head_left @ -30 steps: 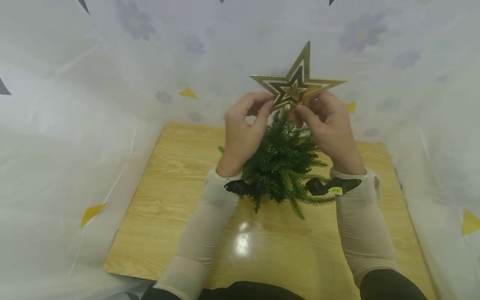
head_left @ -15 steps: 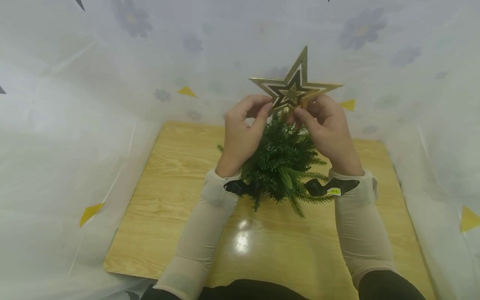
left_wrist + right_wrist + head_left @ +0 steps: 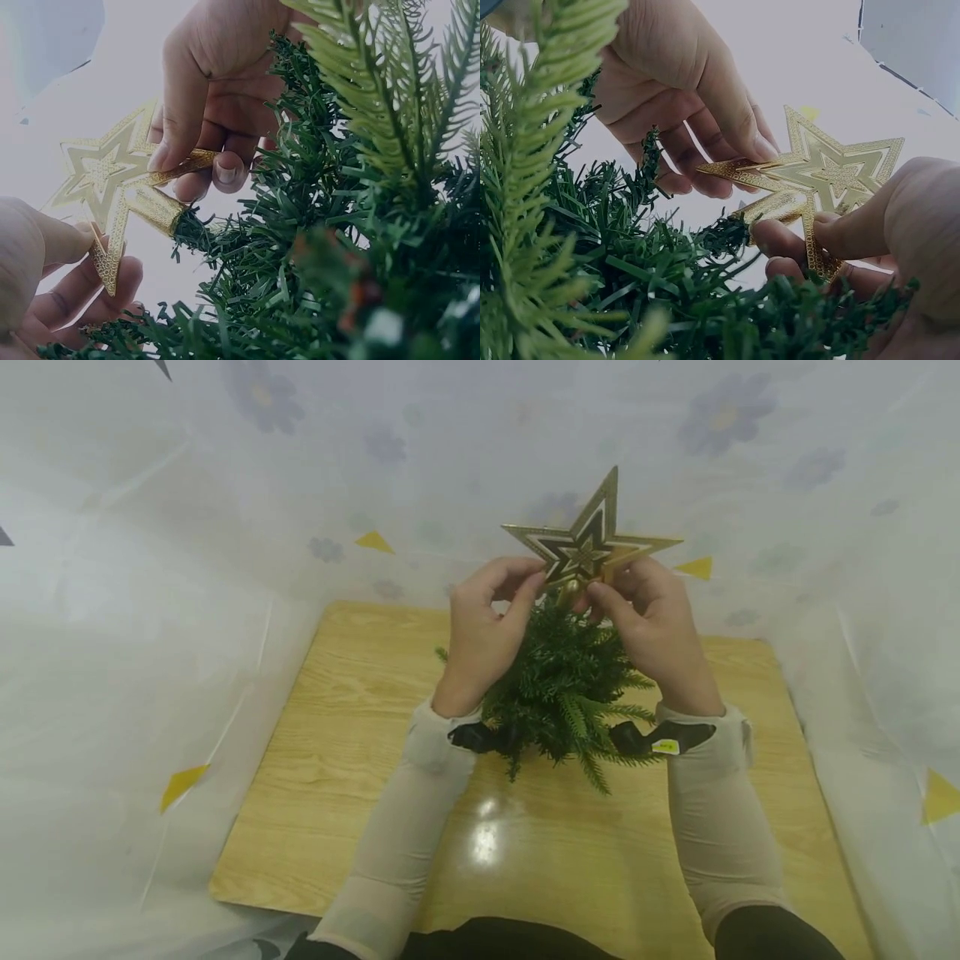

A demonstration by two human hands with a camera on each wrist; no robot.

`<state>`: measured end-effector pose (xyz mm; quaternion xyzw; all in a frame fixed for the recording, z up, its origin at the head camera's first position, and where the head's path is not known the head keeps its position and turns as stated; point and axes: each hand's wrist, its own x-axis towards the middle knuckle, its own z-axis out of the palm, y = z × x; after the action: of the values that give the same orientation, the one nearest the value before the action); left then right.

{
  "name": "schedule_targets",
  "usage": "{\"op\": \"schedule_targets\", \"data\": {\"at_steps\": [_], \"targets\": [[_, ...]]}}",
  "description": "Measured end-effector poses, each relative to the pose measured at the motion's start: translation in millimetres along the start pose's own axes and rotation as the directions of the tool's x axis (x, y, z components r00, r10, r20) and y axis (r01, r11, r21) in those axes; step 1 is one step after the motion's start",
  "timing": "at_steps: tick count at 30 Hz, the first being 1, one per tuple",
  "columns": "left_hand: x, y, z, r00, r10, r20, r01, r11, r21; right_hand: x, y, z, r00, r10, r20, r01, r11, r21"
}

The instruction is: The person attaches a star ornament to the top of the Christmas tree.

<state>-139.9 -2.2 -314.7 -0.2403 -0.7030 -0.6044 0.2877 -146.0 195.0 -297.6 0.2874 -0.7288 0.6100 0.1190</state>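
Note:
A gold glittery star tree topper (image 3: 587, 557) stands at the tip of a small green artificial Christmas tree (image 3: 566, 689). My left hand (image 3: 486, 635) pinches the star's lower left point between thumb and fingers. On the other side, my right hand (image 3: 663, 631) grips the lower right part near the base. Both wrist views show the gold tubular socket (image 3: 159, 211) under the star meeting the tree's top twig (image 3: 727, 232). How deep the twig sits inside cannot be seen. The tree's lower end is hidden by its branches.
The tree is on a light wood-grain table (image 3: 360, 727). Around the table hang whitish sheets (image 3: 112, 652) with flower prints and yellow triangles (image 3: 183, 787). Black wrist cameras (image 3: 633, 739) sit close to the outer branches.
Both hands have come down slightly together with the star, bringing it lower against the treetop. The pinching hold on the star looks the same, and the tree stays in place.

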Motion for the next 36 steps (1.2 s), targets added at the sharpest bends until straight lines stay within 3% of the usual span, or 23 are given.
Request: {"op": "schedule_targets", "data": {"at_steps": [9, 36], "targets": [[-3.1, -2.9, -0.1, 1.0, -0.019, 0.003, 0.019, 1.0, 0.001, -2.0, 1.5, 1.3, 1.0, 0.02, -0.003, -0.021, 0.999, -0.044], [-4.4, -3.1, -0.4, 0.997, -0.071, 0.007, 0.071, 0.997, 0.018, -2.4, 0.7, 5.3, 0.999, 0.032, -0.008, -0.032, 0.999, -0.036]]}}
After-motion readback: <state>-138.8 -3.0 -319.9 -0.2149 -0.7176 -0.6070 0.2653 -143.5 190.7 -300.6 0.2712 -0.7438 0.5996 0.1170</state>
